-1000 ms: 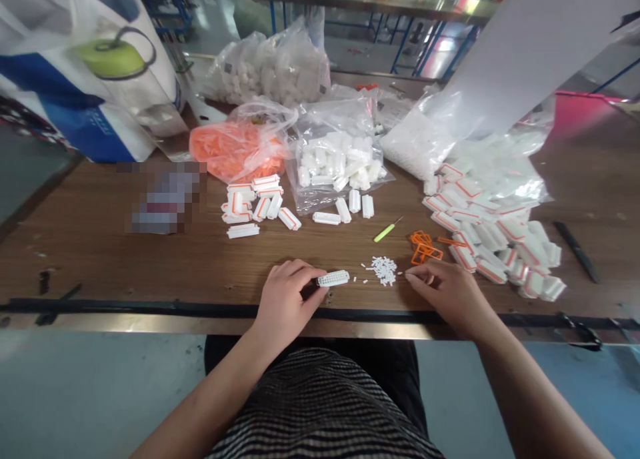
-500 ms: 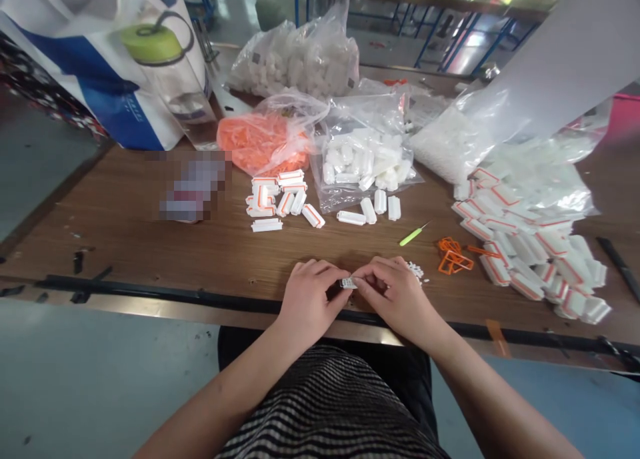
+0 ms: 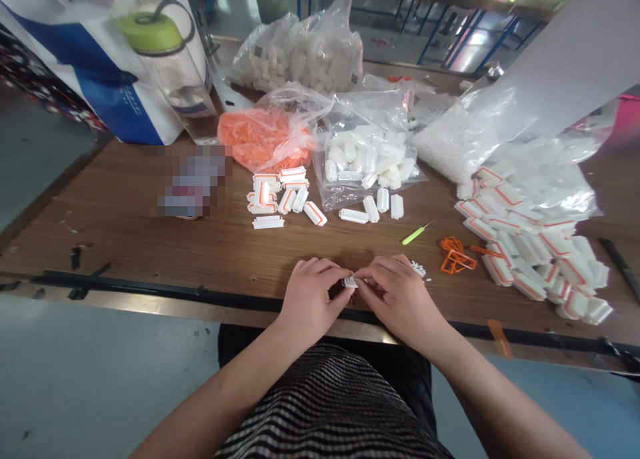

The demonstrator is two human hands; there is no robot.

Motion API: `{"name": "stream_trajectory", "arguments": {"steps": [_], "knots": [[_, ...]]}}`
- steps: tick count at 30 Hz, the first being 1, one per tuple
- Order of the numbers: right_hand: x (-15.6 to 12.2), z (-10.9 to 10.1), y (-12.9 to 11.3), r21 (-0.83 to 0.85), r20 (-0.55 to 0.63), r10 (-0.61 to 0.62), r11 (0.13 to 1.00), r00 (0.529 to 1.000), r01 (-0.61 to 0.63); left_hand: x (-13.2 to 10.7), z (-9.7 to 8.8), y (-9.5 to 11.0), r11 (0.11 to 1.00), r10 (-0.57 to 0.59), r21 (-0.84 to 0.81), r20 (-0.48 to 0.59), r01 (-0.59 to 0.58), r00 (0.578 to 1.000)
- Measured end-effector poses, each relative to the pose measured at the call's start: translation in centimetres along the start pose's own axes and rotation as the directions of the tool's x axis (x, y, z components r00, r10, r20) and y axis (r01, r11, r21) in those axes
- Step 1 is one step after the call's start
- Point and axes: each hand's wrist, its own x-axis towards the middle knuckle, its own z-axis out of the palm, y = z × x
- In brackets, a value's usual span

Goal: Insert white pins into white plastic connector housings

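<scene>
My left hand [image 3: 313, 293] grips a small white plastic connector housing [image 3: 349, 282] just above the wooden table, its body mostly hidden by my fingers. My right hand [image 3: 396, 293] pinches in at the housing's right end; any tiny piece in those fingertips is too small to tell. Just right of that hand lies a little heap of tiny white pins [image 3: 418, 268]. Beyond it are orange plastic frames [image 3: 453, 263] and a green-handled pick [image 3: 415, 234]. Finished white connectors with orange stripes [image 3: 265, 199] stand in a group ahead on the left.
A large heap of orange-striped white connectors [image 3: 530, 259] covers the table's right side. Plastic bags of white parts [image 3: 370, 159] and orange parts [image 3: 263, 139] lie at the back. A black strip [image 3: 200, 295] runs along the near table edge, and a black tool [image 3: 620, 265] lies far right.
The housing has gone from lying on the table under my left fingers to being held up between both hands. My right hand has moved left from the pins to it. The view has shifted slightly.
</scene>
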Motion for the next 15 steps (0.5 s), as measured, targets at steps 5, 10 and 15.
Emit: {"name": "stream_trajectory", "arguments": {"steps": [5,10,15], "knots": [[-0.3,0.7,-0.1,-0.070,-0.071,-0.039,0.997,0.997,0.034,0.0,0.0,0.0,1.000,-0.004,-0.004,-0.006,0.004,1.000],[-0.3,0.5,-0.6,-0.156,-0.046,-0.059,0.986,0.997,0.051,0.0,0.0,0.0,1.000,-0.002,-0.005,-0.007,0.002,1.000],[-0.3,-0.6,-0.5,-0.043,0.040,-0.046,0.998,0.998,0.048,0.0,0.0,0.0,1.000,-0.011,0.000,0.003,0.011,1.000]]}}
